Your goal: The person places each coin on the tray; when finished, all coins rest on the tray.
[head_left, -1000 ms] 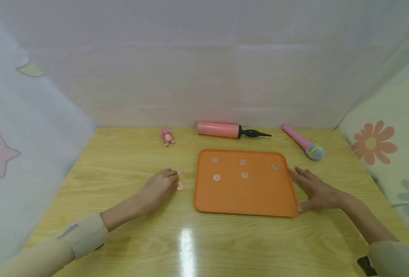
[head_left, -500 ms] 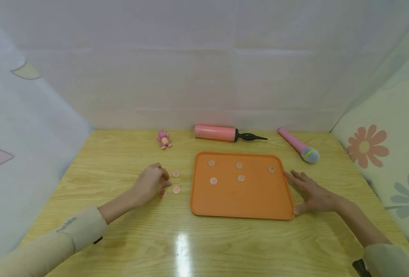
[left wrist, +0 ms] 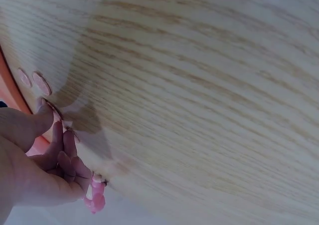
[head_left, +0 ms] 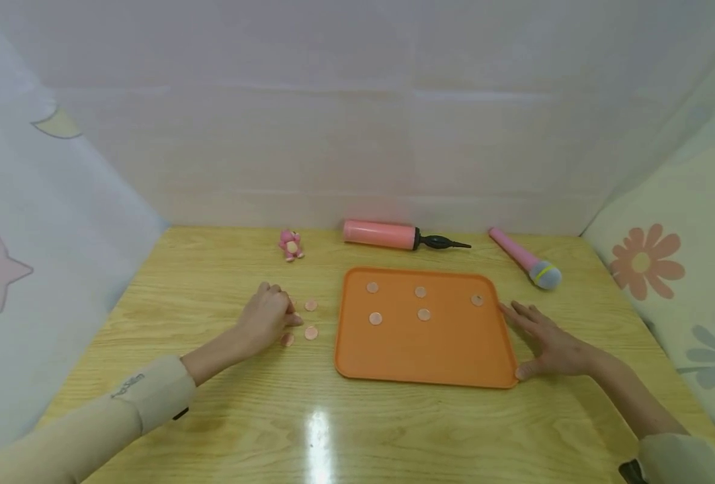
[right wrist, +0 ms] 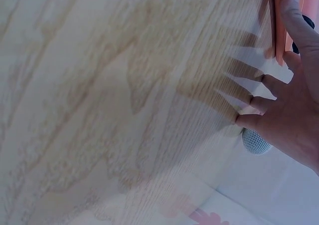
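My left hand (head_left: 275, 316) rests on the wooden table (head_left: 394, 430) left of an orange tray (head_left: 430, 353), fingers curled. In the left wrist view its thumb and forefinger (left wrist: 56, 127) pinch a small copper coin (left wrist: 52, 108) tipped up on edge. Three more coins lie loose beside it, one at the back (head_left: 311, 305), one nearer (head_left: 311, 332) and one by the knuckles (head_left: 287, 339). Several coins (head_left: 375, 318) sit in the tray. My right hand (head_left: 541, 336) lies flat with straight fingers along the tray's right edge, thumb at its front corner.
Along the back of the table lie a small pink toy figure (head_left: 291, 245), a pink hand pump with a black nozzle (head_left: 382, 234) and a pink toy microphone (head_left: 523, 259). Printed fabric walls close in both sides and the back.
My left hand drew back to the left off the loose coins and curled its fingers, taking one coin in a pinch. The right hand stayed by the tray.
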`<state>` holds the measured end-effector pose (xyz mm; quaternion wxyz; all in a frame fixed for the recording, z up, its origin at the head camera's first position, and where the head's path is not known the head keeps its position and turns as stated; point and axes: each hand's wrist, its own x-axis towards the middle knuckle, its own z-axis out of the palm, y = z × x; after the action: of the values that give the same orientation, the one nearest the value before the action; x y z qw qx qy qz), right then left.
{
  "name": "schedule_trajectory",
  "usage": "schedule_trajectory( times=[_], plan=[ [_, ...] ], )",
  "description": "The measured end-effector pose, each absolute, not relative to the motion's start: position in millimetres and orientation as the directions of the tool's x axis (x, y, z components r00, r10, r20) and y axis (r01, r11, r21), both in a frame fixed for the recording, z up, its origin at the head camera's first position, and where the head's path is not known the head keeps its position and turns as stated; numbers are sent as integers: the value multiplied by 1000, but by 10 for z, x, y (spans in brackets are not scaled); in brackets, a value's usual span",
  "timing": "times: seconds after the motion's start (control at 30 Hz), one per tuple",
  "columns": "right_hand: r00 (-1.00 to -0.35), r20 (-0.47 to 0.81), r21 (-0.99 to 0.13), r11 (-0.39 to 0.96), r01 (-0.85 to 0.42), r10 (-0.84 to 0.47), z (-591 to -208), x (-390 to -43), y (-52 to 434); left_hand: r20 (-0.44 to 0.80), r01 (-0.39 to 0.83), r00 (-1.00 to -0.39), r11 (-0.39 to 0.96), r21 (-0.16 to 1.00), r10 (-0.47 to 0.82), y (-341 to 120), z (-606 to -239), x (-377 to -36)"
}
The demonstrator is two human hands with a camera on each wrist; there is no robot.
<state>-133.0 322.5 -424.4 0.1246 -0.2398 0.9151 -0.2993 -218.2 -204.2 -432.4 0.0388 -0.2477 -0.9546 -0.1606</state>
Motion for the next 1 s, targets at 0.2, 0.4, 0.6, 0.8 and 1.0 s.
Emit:
schedule_trajectory(
  times=[0.2, 0.4, 0.6, 0.8, 1.0],
  plan=[
    [-851, -75, -582, 716, -386, -520, -4215, -1344, 3239, 165, 499, -866, 800, 334, 471, -2075, -4237, -2249],
    [-853, -88, -583, 721, -375, -514, -4241, -1343, 3212, 36, 460, -867, 769, 445, 497, -2061, -4107, -2355],
    [-853, -81, -551, 736, -393, -516, -4199, -1310, 3233, 50, 468, -861, 750, 468, 506, -1706, -3933, -2528],
    [-850, -73, -552, 731, -400, -521, -4207, -1340, 3303, 135, 594, -786, 676, 436, 603, -990, -3795, -2708],
    [-848, -79, -561, 726, -397, -524, -4281, -1375, 3269, 88, 658, -724, 647, 385, 684, -218, -3803, -2703]
  ],
)
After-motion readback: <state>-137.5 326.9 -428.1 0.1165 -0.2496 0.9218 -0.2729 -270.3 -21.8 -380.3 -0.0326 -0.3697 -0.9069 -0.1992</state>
